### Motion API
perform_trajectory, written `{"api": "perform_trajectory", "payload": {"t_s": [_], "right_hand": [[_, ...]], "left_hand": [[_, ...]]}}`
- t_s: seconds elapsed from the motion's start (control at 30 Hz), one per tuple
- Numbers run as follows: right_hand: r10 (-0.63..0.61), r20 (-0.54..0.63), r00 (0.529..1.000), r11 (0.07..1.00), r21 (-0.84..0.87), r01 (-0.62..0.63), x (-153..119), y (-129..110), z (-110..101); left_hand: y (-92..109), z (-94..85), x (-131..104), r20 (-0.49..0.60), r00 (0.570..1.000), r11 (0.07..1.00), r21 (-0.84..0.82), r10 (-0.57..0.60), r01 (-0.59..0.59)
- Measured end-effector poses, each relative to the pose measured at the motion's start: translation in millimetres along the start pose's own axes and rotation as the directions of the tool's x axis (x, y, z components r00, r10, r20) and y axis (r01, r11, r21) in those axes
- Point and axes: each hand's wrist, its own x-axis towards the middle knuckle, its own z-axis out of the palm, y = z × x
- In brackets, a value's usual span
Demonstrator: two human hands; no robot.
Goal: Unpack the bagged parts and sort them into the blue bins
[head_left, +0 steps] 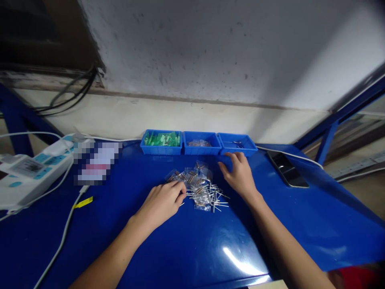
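A pile of small clear bags and thin metal pins (203,192) lies in the middle of the blue table. At its left edge, my left hand (165,199) has its fingers pressed together on something thin and silvery, too small to name. My right hand (240,173) is just in front of the right blue bin (252,152), its thumb and fingers apart, nothing visible between them. That bin holds a few thin pieces. The middle blue bin (201,151) has small clear bags in it, and the left blue bin (161,150) holds green packets.
On the left stand a white power strip (45,172) and a white cable (66,228) with a yellow tag (84,202). A dark phone (287,168) lies at the right. Behind the bins is a wall (195,116).
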Motion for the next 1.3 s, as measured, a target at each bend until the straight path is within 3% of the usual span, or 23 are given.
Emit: {"api": "perform_trajectory", "payload": {"t_s": [0.2, 0.4, 0.67, 0.9, 1.13, 1.3], "right_hand": [[-0.252, 0.115, 0.961, 0.93, 0.305, 0.207, -9.5, -44.6, -6.3], [-0.446, 0.171, 0.878, 0.851, 0.384, 0.358, -19.0, -67.4, -15.3], [-0.463, 0.117, 0.879, 0.829, 0.409, 0.382, -22.0, -72.5, -12.1], [-0.461, 0.111, 0.88, 0.82, 0.434, 0.374, -21.2, -73.3, -17.1], [-0.492, 0.077, 0.867, 0.798, 0.438, 0.413, -20.9, -73.8, -18.1], [-0.428, 0.048, 0.902, 0.824, 0.432, 0.368, -22.5, -73.5, -17.4]], "left_hand": [[0.8, -11.4, 0.8, 0.056, 0.99, 0.989, -0.065, -0.132, 0.136], [-0.8, -20.0, 2.1, -0.075, 0.976, 0.962, -0.197, -0.204, 0.186], [5.9, -17.5, 1.9, -0.073, 0.988, 0.972, -0.2, -0.138, 0.121], [9.4, -17.2, 2.2, -0.121, 0.992, 0.97, -0.244, -0.019, -0.011], [9.6, -13.7, 2.1, -0.132, 0.991, 0.975, -0.222, -0.024, -0.006], [12.2, -13.9, 1.0, -0.241, 0.97, 0.97, -0.239, -0.018, -0.042]]}}
